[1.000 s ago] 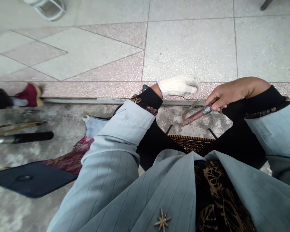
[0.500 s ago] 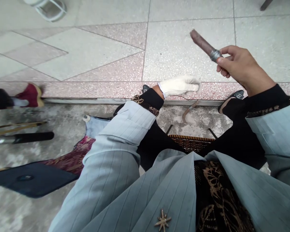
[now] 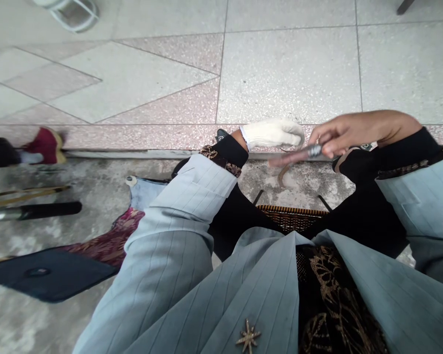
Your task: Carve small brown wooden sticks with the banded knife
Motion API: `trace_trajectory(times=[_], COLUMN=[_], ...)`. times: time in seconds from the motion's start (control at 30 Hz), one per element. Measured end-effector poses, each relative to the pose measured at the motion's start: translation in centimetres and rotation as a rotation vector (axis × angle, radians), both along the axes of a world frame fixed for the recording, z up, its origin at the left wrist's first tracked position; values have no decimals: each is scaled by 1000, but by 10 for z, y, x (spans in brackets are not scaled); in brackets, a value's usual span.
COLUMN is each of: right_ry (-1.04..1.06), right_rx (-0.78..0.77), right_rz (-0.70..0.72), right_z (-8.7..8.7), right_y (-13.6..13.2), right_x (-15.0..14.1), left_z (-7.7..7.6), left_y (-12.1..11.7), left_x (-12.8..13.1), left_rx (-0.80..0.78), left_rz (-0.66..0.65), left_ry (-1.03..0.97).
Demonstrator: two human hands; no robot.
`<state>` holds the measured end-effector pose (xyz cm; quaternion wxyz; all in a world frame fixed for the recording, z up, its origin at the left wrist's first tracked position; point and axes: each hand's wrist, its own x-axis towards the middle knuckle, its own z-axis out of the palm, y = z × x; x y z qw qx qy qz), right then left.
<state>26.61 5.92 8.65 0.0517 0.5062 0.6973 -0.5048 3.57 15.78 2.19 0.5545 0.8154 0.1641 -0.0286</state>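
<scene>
My left hand point(image 3: 273, 132), in a white glove, is closed on the upper end of a curved rusty metal piece point(image 3: 285, 173) that hangs down over the concrete. My right hand point(image 3: 349, 132), bare, grips a brown rod-shaped tool with a metal band point(image 3: 293, 156). The tool is smeared by motion and points left, just under my gloved fingers and close to the metal piece. Both forearms wear pale blue striped sleeves over black cuffs.
A woven seat edge point(image 3: 291, 216) shows between my knees. On the concrete at left lie dark cloth pieces point(image 3: 47, 273), a patterned red cloth point(image 3: 112, 241), a black rod point(image 3: 40, 210) and sticks point(image 3: 22, 192). Another person's red shoe point(image 3: 44, 145) stands by the tiled step.
My right hand raised the tool up over the tiles half a second ago and has now swung it back down to the metal piece. My left hand has stayed put.
</scene>
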Motion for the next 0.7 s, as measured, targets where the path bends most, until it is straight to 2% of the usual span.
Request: trace_trajectory(times=[0.03,0.13,0.2,0.27,0.33,0.43,0.5,0.57,0.63,0.7], right_ry=[135,541,666,618,417,14,-233,-431,-552,-534], right_rx=[1,136,208,262,330,450,496,464,373,311], right_rz=[-109,-562,-760,-852,-879,-765,-602,-413,-244,-97], right_z=[6,15,13,7,-1,-11,-16,-21,-26,-30], right_y=[1,2,4,7,12,19,21,22,21,18], right_x=[-1,-4,-8,-12,-13,-9,-5,-3,-2,-1], left_z=[0,3,6,9,10,10,10,9,9,8], left_y=[2,2,-2,-7,-10,-10,-8,-6,-5,-3], left_x=[0,1,4,7,9,8,6,4,3,3], left_rx=[-54,-165,-175,-148,-82,77,178,249,296,325], left_rz=[57,175,195,185,168,93,38,-1,-31,-56], left_ry=[-16,-60,-57,-36,-20,10,24,22,15,11])
